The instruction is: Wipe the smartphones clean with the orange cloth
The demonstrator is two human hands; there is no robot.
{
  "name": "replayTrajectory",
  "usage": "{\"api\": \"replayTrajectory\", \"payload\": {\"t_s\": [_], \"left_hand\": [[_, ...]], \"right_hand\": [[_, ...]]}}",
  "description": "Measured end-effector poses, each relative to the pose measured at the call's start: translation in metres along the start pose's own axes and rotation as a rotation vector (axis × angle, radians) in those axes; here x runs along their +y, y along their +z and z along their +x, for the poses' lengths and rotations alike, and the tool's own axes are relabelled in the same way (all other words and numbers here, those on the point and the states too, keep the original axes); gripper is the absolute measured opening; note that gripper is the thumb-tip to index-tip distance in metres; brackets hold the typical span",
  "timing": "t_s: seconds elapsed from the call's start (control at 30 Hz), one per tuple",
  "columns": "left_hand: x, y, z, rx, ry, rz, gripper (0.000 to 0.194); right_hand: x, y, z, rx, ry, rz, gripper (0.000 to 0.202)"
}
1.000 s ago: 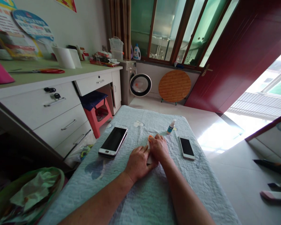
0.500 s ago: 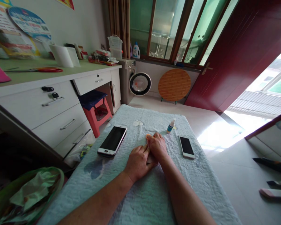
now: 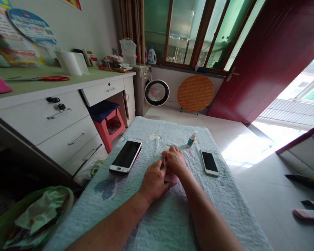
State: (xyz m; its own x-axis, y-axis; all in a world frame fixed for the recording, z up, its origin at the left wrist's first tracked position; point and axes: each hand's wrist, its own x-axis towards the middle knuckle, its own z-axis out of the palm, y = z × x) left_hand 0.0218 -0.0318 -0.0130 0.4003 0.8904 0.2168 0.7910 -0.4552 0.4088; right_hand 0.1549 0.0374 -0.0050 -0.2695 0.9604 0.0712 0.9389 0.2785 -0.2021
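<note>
My left hand (image 3: 154, 179) grips the left and near edges of a flat pink phone-like object (image 3: 171, 177) lying on the cloth-covered table (image 3: 162, 223). Most of that object is hidden under my hands. Over its far part, my right hand (image 3: 174, 159) presses with bent fingers on a small orange cloth-like piece (image 3: 169, 150), of which just a sliver shows. A white phone with a dark screen (image 3: 127, 155) rests to the left on top of another dark device. A smaller white phone (image 3: 209, 162) lies to the right. Beyond my right hand stands a small spray bottle (image 3: 191, 140) with a blue label.
At left is a white desk (image 3: 44, 118) with drawers, red-handled scissors (image 3: 54, 78) and a paper roll (image 3: 70, 62). A red stool (image 3: 110, 127) and a bin (image 3: 65, 205) flank the table. Behind stand a washing machine (image 3: 140, 90) and a round wooden tabletop (image 3: 195, 93).
My right hand has shifted slightly over the pink object, baring more of its near end. Less of the orange piece shows at the fingertips. My left hand stays nearly in place.
</note>
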Motion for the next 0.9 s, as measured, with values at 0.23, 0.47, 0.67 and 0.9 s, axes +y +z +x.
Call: {"api": "replayTrajectory", "payload": {"t_s": [0.23,0.47,0.67,0.9], "left_hand": [[0.0,-0.001,0.0,0.005,-0.018,-0.008,0.059],[-0.002,0.005,0.0,0.07,-0.014,-0.033,0.063],[-0.002,0.004,-0.001,0.102,0.0,-0.029,0.06],[-0.002,0.003,-0.001,0.098,0.002,-0.028,0.066]], "right_hand": [[-0.004,-0.004,-0.008,-0.034,-0.025,0.044,0.016],[-0.005,-0.009,-0.015,-0.11,-0.081,0.103,0.017],[-0.003,-0.01,-0.016,-0.135,-0.082,0.137,0.019],[-0.003,-0.004,-0.017,-0.049,-0.036,0.133,0.02]]}}
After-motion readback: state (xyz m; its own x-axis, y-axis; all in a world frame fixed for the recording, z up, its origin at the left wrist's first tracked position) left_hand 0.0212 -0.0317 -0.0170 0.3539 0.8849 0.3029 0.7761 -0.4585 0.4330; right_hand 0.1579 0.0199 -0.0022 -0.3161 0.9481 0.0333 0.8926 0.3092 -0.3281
